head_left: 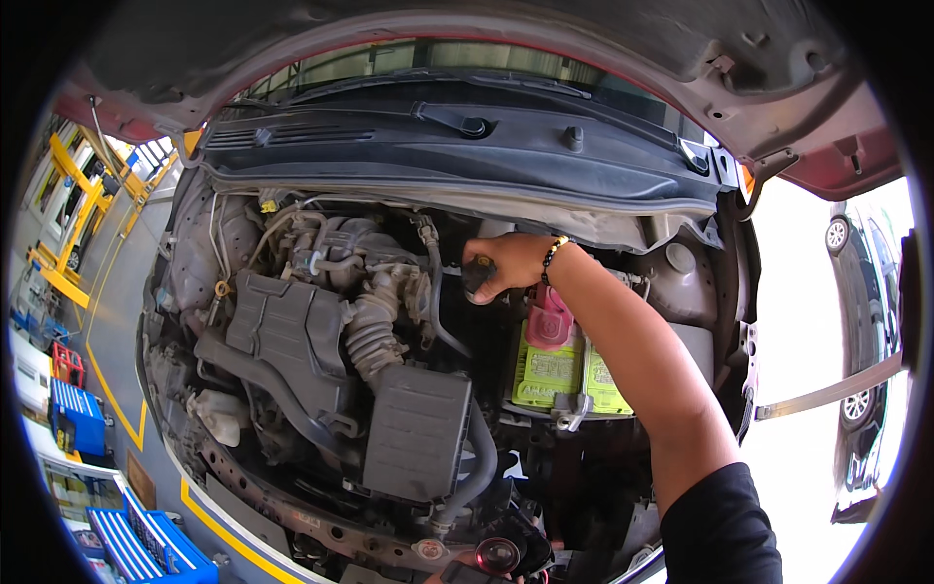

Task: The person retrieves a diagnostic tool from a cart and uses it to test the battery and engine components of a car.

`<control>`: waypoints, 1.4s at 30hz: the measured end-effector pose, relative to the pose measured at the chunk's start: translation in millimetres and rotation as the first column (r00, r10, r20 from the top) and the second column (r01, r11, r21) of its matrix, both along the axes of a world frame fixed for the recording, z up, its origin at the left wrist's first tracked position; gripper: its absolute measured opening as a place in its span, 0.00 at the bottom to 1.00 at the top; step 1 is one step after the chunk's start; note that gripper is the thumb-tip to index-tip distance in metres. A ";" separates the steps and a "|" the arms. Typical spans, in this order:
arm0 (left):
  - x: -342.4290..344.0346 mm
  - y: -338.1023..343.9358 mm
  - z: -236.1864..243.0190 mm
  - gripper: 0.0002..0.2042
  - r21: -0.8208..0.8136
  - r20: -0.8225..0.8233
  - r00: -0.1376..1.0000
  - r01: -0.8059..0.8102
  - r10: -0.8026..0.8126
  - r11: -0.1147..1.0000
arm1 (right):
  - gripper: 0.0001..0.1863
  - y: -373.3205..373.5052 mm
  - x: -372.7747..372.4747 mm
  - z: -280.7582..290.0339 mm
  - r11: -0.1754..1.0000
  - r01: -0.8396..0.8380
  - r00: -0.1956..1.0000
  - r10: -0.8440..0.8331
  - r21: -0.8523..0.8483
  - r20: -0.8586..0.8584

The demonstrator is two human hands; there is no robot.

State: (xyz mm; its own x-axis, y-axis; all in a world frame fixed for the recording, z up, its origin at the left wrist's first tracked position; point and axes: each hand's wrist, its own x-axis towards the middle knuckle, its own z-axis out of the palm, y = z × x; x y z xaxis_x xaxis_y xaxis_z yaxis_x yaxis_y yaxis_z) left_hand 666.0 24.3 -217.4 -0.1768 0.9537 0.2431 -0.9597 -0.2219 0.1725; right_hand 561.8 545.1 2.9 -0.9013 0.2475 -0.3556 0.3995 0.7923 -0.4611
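My right hand [511, 265] reaches across the engine bay from the lower right, its fingers closed around a black cap [478, 273] with a small yellow mark on top. It grips the cap behind the battery, near the middle of the bay. What lies under the cap is mostly hidden by the hand. Below the forearm sits a battery [550, 375] with a bright green label, and a pink terminal cover [551, 321] lies at its rear. At the lower edge, a sliver of my left hand [465, 563] shows beside a round, dark, red-rimmed thing [498, 555], seemingly held by it.
A black air filter box [418, 428] and an engine cover [287, 326] fill the middle and left. Hoses, including a ribbed intake duct [375, 336], run between them. The raised hood [467, 24] hangs overhead. Blue tool carts [151, 545] stand outside at left.
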 end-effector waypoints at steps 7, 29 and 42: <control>-1.1 -0.9 -1.5 0.40 0.012 -0.014 1.000 -0.001 0.001 1.000 | 0.32 -14.4 -1.8 -7.4 0.992 0.069 0.994 -0.059 0.110 -0.092; 6.3 -15.0 -12.3 0.45 0.045 0.021 0.999 0.049 -0.050 0.998 | 0.22 1.4 31.9 -24.3 0.947 -0.001 0.955 0.095 0.321 -0.280; -0.5 7.9 -1.9 0.43 -0.007 0.000 0.998 0.058 -0.058 0.998 | 0.23 -122.0 76.1 -30.6 0.789 0.238 0.923 -0.001 0.567 -0.385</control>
State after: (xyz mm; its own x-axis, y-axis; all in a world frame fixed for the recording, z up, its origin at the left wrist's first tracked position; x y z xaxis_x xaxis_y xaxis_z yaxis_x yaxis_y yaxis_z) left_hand 665.5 32.2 -219.2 -0.1210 0.9640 0.2367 -0.9708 -0.1646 0.1743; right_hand 637.9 423.0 -27.7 -0.8805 0.4152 0.2286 0.4175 0.9078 -0.0405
